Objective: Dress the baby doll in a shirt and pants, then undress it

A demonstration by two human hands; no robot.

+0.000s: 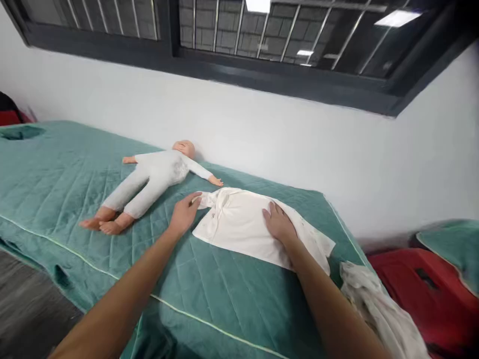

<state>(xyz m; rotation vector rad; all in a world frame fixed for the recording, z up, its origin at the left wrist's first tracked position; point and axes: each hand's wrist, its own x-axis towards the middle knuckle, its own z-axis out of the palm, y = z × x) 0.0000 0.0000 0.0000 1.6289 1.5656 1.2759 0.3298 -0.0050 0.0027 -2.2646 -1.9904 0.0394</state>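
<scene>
White garment (243, 224): We see it spread flat, a little rumpled, on the near side of the wall; clock positions here are counted from its middle.
Left hand (184, 213): At nine o'clock, our fingers are curled and nearly closed, thumb and forefinger at the tip of a narrow, twisted end of the garment; we cannot tell whether they pinch it.
Right hand (280, 223): At three o'clock, our fingers lie extended and slightly parted, palm down on the fabric, gripping nothing.
Doll (159, 172): At ten o'clock, dressed in white with bare feet, it lies with arms outspread, head by the wall and feet towards eight; its nearer hand is just beside the garment.
Bed (228, 299): Beneath both, we find a green quilted cover with pale piping, and a dark hollow far off at ten.
Crumpled cloth (385, 309): Whitish, it lies in a heap at four, at the bed's edge.
Red object (411, 274): Beyond that cloth, between three and four, partly under another green cover (454, 249).
Wall (299, 149): White, at twelve, below a dark-framed window (284, 75) with metal bars.
Floor (30, 304): Dark, past the bed, between eight and nine.
</scene>
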